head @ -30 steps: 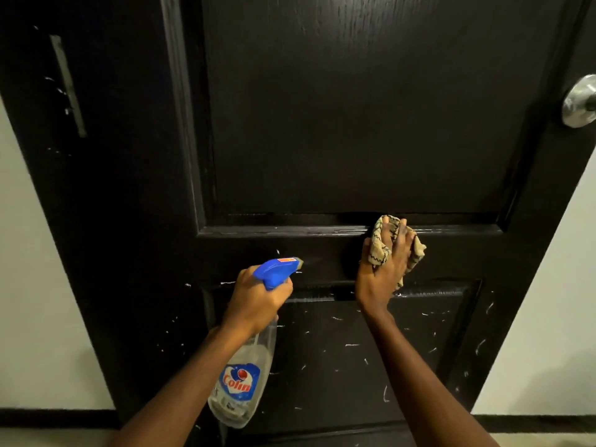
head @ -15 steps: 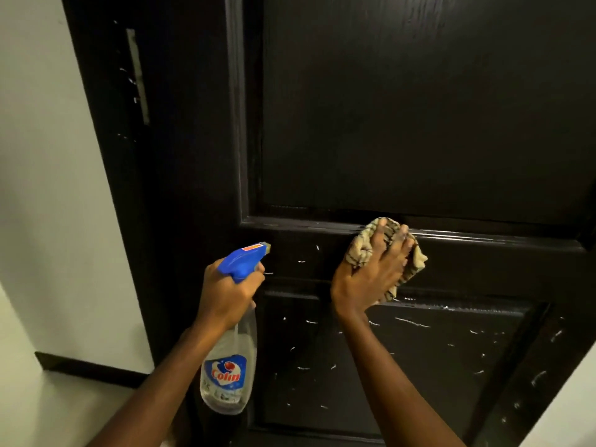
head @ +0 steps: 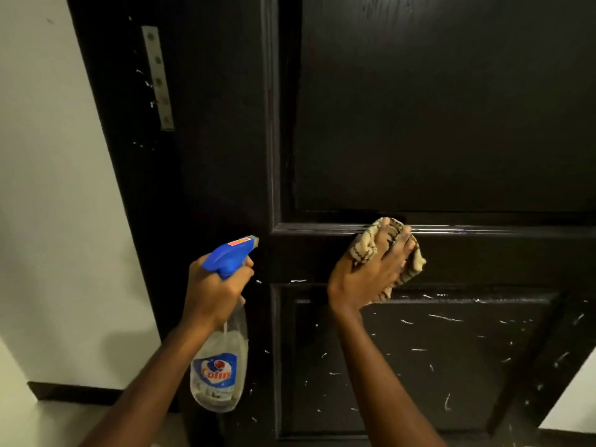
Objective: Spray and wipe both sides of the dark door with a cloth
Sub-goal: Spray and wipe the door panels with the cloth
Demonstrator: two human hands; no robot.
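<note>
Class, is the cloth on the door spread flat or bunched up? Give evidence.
Bunched up: the cloth is a crumpled wad under the right hand, pressed against the door.

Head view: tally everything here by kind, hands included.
Spray bottle: 1
Striped cloth: 1
Dark door: 1
Metal plate: 1
Hands: 2, left hand and right hand
Total: 6
</note>
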